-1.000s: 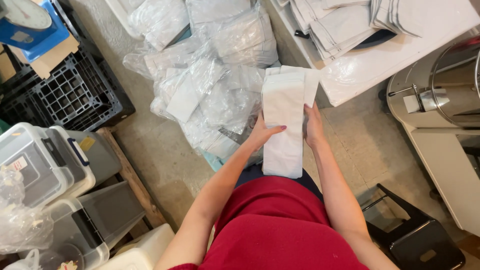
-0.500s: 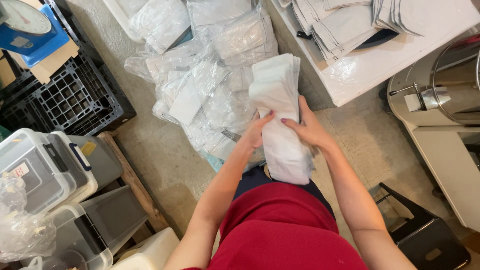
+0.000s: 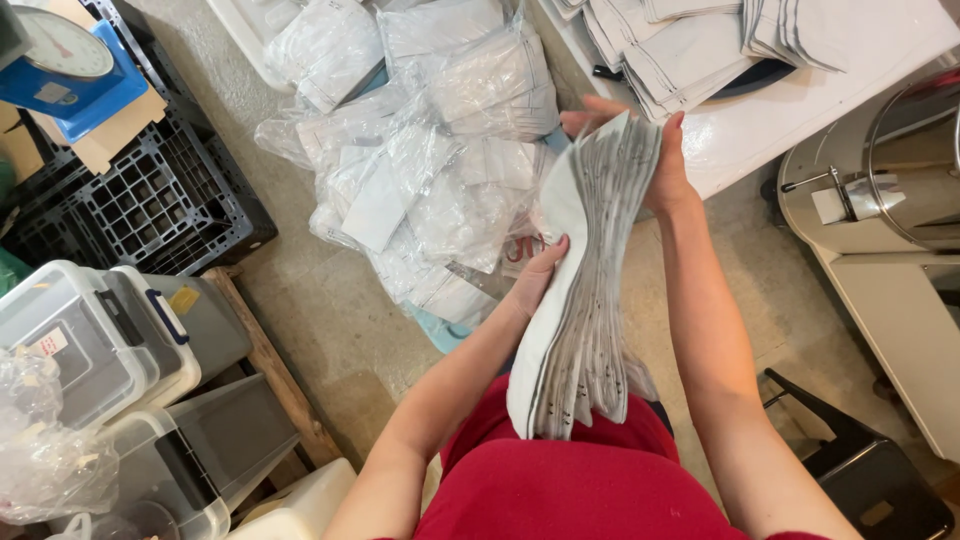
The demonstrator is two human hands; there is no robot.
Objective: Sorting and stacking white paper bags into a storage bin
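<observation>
A thick stack of flat white pouches point(image 3: 585, 290) stands on edge at the centre of the frame, its lower end near the red shirt point(image 3: 570, 480), its upper end fanned open; the left hand point(image 3: 538, 275) is pressed flat against the stack's left face at mid-height, thumb hooked on the edge; the right hand point(image 3: 655, 160) is clamped round the upper end, fingers over the top. The sheets look light, thin and limp, likely slick against each other, so a hold at both ends seems safest against sliding or splaying. Edges lie close: the white table point(image 3: 800, 110) with more pouches in the upper right, a steel drum point(image 3: 915, 170) at the right edge, a black stool point(image 3: 850, 470) in the lower right; plastic-wrapped bundles point(image 3: 430, 160) heap in the upper centre; bare concrete floor point(image 3: 330, 320) left of centre gives the most open room.
</observation>
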